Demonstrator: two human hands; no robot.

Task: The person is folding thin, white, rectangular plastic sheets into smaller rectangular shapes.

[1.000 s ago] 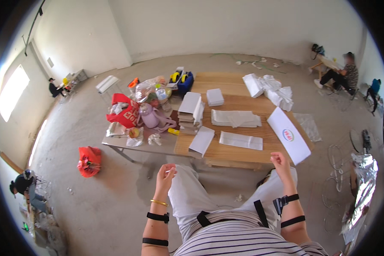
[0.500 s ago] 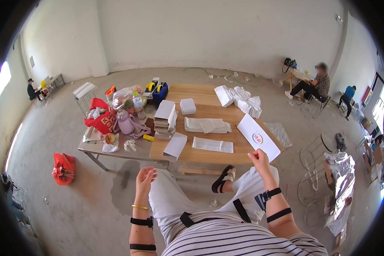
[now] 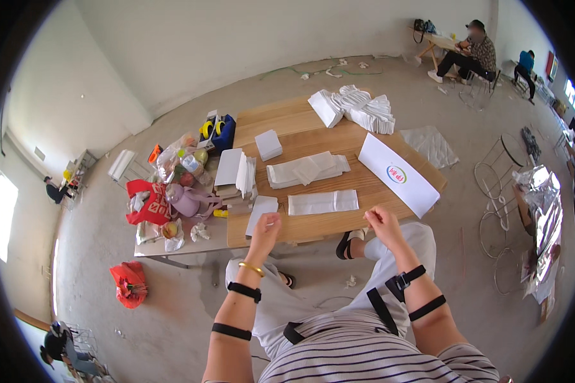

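Note:
My left hand (image 3: 266, 228) is above the front left edge of the wooden table (image 3: 255, 120), its fingers curled, beside a white paper sheet (image 3: 260, 209). My right hand (image 3: 383, 225) is closed in a pinch at the table's front edge, near the right end of a flat white paper sleeve (image 3: 323, 202). Whatever either hand may hold is hidden. Behind that sleeve lies a small pile of white sleeves (image 3: 308, 171). A large white card with a round coloured logo (image 3: 399, 174) lies at the right. White folded papers are stacked (image 3: 235, 172) at the left.
A heap of folded white paper (image 3: 358, 108) and a small card stack (image 3: 268, 145) lie farther back. The side table holds a red bag (image 3: 148, 201), a lilac bottle (image 3: 184, 199) and a blue tape dispenser (image 3: 220, 133). Wire frames (image 3: 492, 182) stand right; a person (image 3: 476, 54) sits beyond.
My left hand has moved right and forward, from beside my leg to the table's front edge. My right hand has moved slightly forward. The view has turned and tilted.

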